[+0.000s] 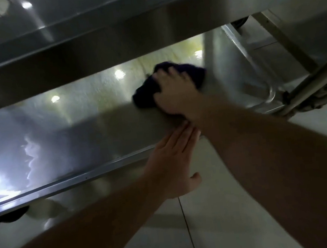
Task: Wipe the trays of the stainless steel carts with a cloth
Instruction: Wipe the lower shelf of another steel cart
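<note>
While the right hand (177, 92) presses the dark cloth (151, 92) flat on the lower tray (89, 120) near its right end, the left hand (173, 163) lies with straight fingers on the tray's front rim, gripping nothing. Risks, as I judge: the upper tray (88, 40) hangs close above — the forearm or head may knock its edge. The cart can also roll on the tile floor (219, 209) if the left hand's bracing slips, & far corners stay unwiped.
</note>
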{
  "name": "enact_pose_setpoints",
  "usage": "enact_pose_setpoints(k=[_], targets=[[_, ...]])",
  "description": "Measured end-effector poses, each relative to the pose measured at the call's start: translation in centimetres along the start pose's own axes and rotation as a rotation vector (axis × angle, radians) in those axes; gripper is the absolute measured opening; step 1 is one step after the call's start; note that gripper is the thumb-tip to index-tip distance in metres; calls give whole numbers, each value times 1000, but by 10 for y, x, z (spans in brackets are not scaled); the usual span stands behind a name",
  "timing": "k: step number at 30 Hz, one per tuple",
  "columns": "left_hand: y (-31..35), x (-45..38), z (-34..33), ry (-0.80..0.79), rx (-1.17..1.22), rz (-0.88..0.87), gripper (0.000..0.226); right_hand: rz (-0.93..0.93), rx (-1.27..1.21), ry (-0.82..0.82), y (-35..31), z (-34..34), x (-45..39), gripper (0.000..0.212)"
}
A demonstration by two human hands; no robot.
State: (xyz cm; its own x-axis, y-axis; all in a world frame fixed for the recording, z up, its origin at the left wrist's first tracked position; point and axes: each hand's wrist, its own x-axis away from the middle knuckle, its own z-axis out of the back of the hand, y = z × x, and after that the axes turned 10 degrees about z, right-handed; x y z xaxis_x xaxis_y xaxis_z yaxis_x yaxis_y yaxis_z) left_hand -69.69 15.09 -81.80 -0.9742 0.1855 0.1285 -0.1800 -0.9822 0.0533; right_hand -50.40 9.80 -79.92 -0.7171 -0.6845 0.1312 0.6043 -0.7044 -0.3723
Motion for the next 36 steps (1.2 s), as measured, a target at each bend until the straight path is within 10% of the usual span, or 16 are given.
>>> enact_pose_setpoints(k=[6, 11, 23, 32, 36], targets=[[-1, -1, 5, -13, 21, -25, 98, 176, 10, -102, -21, -5, -6, 66], [-20, 32, -6, 78, 22, 47, 99, -60, 27, 13, 54, 30, 28, 60], [-257, 179, 12, -18, 120, 817, 78, -407, -43, 161, 21, 13, 25, 64], [-260, 179, -5, 47, 132, 821, 81, 148, 4, -35, -210, -80, -36, 69], [-265, 182, -6, 44, 165, 785, 81, 301, 11, -93, -190, -76, -35, 67]])
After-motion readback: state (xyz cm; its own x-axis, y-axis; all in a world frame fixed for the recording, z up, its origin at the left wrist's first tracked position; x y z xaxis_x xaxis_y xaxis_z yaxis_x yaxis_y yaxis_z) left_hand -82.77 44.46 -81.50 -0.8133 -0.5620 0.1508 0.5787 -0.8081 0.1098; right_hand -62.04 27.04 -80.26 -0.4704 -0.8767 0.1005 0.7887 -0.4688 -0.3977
